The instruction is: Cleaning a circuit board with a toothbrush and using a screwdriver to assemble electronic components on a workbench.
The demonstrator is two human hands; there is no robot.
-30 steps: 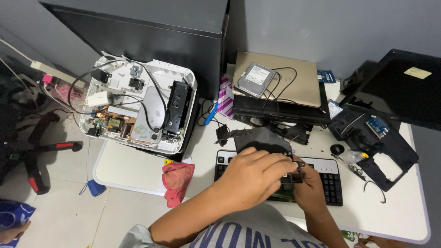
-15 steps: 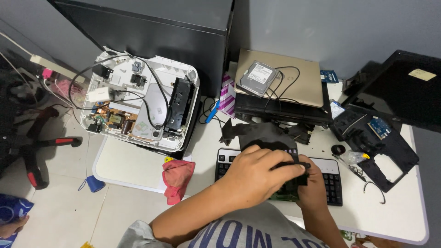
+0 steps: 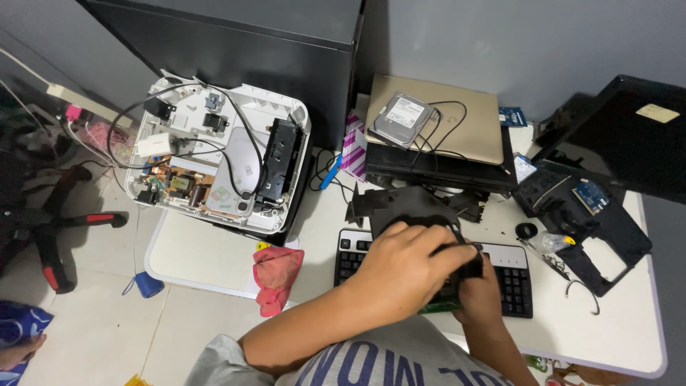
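Observation:
My left hand and my right hand are closed together on a black plastic part with a green circuit board edge showing under it. I hold it just above a black and white keyboard on the white table. My left hand covers most of the part from above, and my right hand grips its right side from below. What lies between the palms is hidden.
An opened white device with wires and boards sits at the left on a low white surface. A pink cloth lies beside it. A hard drive rests on a tan laptop. Black disassembled casings lie at the right.
Both hands have stayed clasped on the black part over the keyboard, shifting only slightly. The camera view has drifted a little.

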